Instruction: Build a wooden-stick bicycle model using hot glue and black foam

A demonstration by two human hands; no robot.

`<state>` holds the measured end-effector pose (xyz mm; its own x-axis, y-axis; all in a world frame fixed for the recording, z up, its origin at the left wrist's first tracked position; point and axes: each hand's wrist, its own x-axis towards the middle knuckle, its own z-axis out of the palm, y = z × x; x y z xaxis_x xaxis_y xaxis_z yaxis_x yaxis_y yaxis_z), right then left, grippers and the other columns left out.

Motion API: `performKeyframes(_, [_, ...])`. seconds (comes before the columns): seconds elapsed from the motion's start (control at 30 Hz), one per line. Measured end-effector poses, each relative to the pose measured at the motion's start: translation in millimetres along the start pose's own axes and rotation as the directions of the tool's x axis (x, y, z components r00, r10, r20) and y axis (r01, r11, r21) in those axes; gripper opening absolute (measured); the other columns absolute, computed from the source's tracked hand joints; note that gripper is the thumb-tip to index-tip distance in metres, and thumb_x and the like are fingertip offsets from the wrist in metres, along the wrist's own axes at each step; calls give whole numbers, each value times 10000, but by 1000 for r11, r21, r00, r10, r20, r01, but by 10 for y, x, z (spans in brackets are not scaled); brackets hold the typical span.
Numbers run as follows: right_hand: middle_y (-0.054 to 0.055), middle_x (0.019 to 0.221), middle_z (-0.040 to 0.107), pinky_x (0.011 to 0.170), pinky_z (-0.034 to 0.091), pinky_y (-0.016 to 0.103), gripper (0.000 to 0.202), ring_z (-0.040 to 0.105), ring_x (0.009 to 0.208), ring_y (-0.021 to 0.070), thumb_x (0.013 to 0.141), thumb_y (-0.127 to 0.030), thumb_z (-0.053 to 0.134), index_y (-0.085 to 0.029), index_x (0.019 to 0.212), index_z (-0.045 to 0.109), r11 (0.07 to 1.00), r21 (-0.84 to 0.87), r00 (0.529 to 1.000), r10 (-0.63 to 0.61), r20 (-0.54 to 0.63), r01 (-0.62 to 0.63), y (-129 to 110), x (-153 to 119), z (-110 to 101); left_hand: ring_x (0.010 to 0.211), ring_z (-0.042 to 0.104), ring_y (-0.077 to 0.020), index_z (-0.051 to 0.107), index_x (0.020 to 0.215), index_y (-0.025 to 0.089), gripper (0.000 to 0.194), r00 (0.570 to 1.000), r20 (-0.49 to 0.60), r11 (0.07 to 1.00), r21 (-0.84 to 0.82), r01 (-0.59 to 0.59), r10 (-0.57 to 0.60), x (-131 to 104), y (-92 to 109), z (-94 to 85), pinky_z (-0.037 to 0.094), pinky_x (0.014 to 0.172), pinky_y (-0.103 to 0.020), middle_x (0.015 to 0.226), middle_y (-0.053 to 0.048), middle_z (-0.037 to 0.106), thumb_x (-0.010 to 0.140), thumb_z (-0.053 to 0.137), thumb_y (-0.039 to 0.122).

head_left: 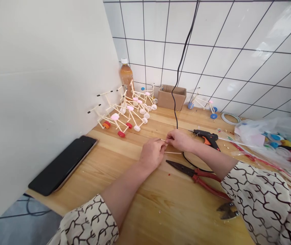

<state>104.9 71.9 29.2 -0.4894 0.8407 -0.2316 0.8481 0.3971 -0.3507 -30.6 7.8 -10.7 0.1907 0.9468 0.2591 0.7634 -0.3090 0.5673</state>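
Note:
My left hand (pixel 152 153) and my right hand (pixel 178 140) meet over the middle of the wooden table. Their fingers pinch together on a small thin wooden stick (pixel 163 140), mostly hidden by the fingertips. Another thin stick (pixel 173 152) lies on the table just beside my fingers. To the right of my right hand rests a black glue gun (pixel 206 135) with an orange trigger. Nearer to me, long-nose pliers (pixel 196 174) with red handles lie partly under my right forearm.
Several stick-built tricycle models (pixel 125 112) with bottle-cap wheels stand back left, before a drink bottle (pixel 126 76). A cardboard box (pixel 172 97) and another model (pixel 204 103) stand by the wall. At right lie a tape roll (pixel 230 118) and a bag of caps (pixel 275 141); at left, a phone (pixel 62 165).

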Motion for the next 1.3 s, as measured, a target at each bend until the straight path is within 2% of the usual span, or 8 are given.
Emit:
performKeyframes(0.33, [65, 846, 691, 630, 401, 247, 122, 608, 788, 182, 791, -209, 535, -203, 810, 655, 993, -112, 999, 33, -36, -37, -39, -43, 4, 768, 588, -195, 673, 709, 193, 183, 993, 24, 990, 90, 109, -112, 28, 32, 11, 427, 689, -286, 762, -53, 661, 782, 505, 202])
performKeyframes(0.43, [71, 878, 689, 647, 408, 252, 154, 613, 803, 186, 794, -216, 529, -203, 891, 648, 986, -160, 998, 47, -46, -54, -18, -76, -24, 759, 591, -183, 672, 723, 193, 186, 986, 56, 980, 133, 147, -156, 32, 41, 17, 425, 670, -268, 780, -45, 664, 781, 497, 215])
performKeyframes(0.5, [78, 862, 689, 641, 413, 258, 138, 619, 794, 198, 776, -232, 550, -193, 862, 651, 978, -198, 997, 65, -42, -72, -1, -108, -39, 758, 589, -171, 672, 734, 196, 202, 983, 72, 974, 166, 156, -170, 31, 43, 20, 421, 672, -258, 791, -42, 663, 790, 480, 225])
performKeyframes(0.6, [109, 860, 688, 652, 424, 277, 149, 624, 819, 227, 772, -238, 542, -168, 848, 650, 961, -258, 994, 94, -48, -103, 7, -152, -46, 773, 588, -171, 671, 744, 198, 232, 983, 85, 969, 202, 144, -164, 26, 44, 22, 421, 691, -262, 803, -48, 663, 810, 453, 243])
performKeyframes(0.77, [144, 978, 671, 714, 438, 312, 283, 612, 914, 253, 835, -254, 441, -143, 1046, 593, 933, -331, 988, 116, -102, -144, -24, -130, -61, 764, 594, -178, 664, 745, 199, 233, 989, 76, 969, 221, 110, -129, 24, 33, 29, 423, 675, -272, 804, -47, 667, 814, 447, 245])
performKeyframes(0.97, [197, 936, 672, 691, 454, 340, 234, 628, 881, 290, 807, -206, 462, -110, 884, 660, 905, -397, 988, 146, -51, -154, -96, -65, -42, 753, 598, -176, 658, 741, 197, 215, 990, 69, 966, 237, 107, -127, 30, 31, 29, 423, 662, -269, 795, -41, 669, 806, 456, 238])
performKeyframes(1.17, [182, 1021, 655, 730, 453, 335, 298, 617, 936, 271, 835, -221, 441, -121, 1065, 601, 900, -394, 982, 178, -58, -186, -104, -72, -81, 749, 598, -176, 656, 746, 193, 229, 991, 70, 966, 242, 95, -115, 27, 44, 20, 426, 658, -271, 796, -44, 663, 813, 442, 234])
performKeyframes(1.3, [192, 993, 662, 718, 457, 333, 259, 625, 915, 274, 811, -196, 466, -113, 980, 644, 894, -411, 983, 182, -33, -180, -93, -55, -96, 750, 599, -180, 649, 731, 194, 225, 993, 60, 966, 245, 88, -105, 27, 40, 25, 425, 643, -271, 785, -41, 660, 812, 443, 237])
